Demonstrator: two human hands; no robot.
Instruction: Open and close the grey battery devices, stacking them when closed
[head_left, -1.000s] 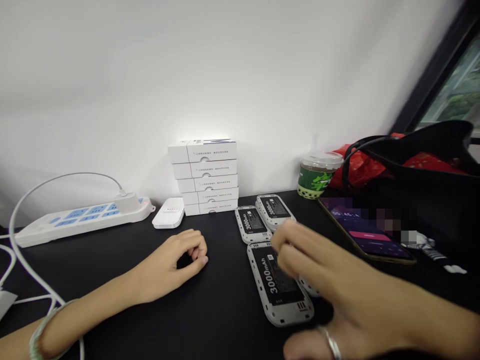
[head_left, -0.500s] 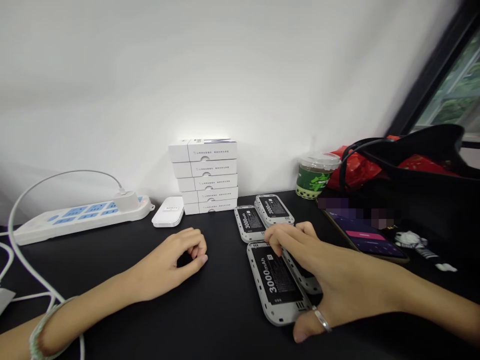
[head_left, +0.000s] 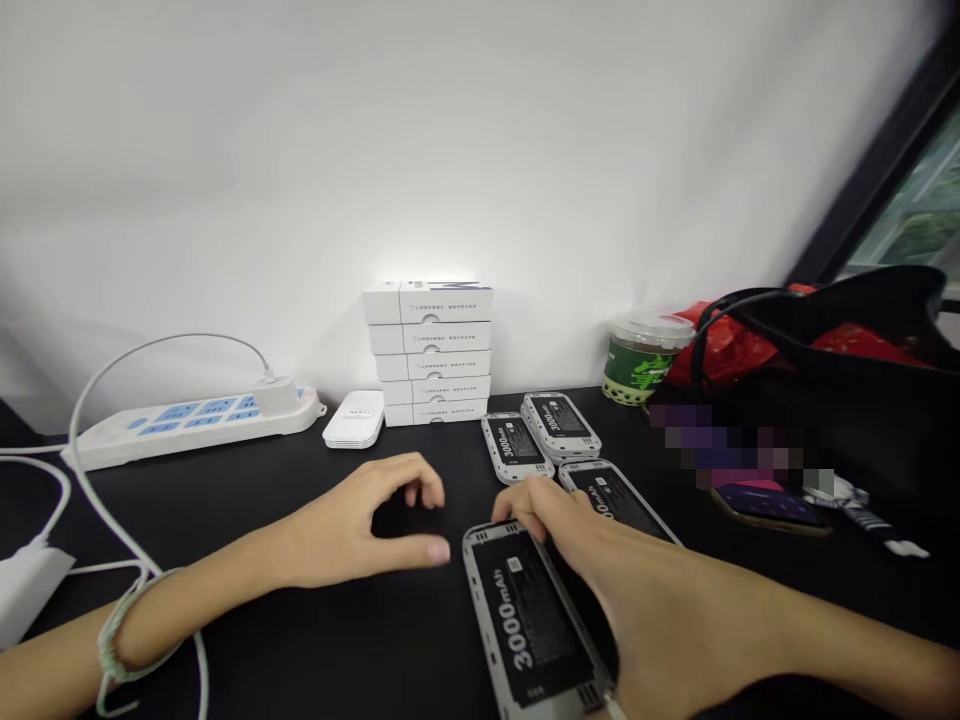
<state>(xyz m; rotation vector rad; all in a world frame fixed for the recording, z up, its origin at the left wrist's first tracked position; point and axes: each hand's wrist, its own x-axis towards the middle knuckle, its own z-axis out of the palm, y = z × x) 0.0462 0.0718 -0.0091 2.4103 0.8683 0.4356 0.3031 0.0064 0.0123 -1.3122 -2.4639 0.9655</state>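
Observation:
My right hand point(head_left: 600, 580) is closed round the long edges of a white-framed device with its 3000mAh battery showing point(head_left: 529, 625), fingers at the far end and the thumb hidden low in the view. The device appears tilted a little off the black table. My left hand point(head_left: 375, 525) hovers to its left, thumb and fingers apart, holding nothing. Behind the right hand lie more such devices: one on the left point(head_left: 516, 447), a stacked pair point(head_left: 562, 425) at the back, and one partly covered by the hand point(head_left: 622, 500).
A stack of white boxes point(head_left: 435, 365) stands against the wall, beside some thin white covers point(head_left: 355, 420). On the left are a power strip point(head_left: 202, 425) and white cables. A drink cup point(head_left: 646, 360), a phone point(head_left: 769, 508) and a black bag point(head_left: 847, 400) occupy the right.
My right hand has drawn the nearest device toward me and slightly left, away from its neighbours. My left hand has opened wider and shifted right. The view has turned slightly left.

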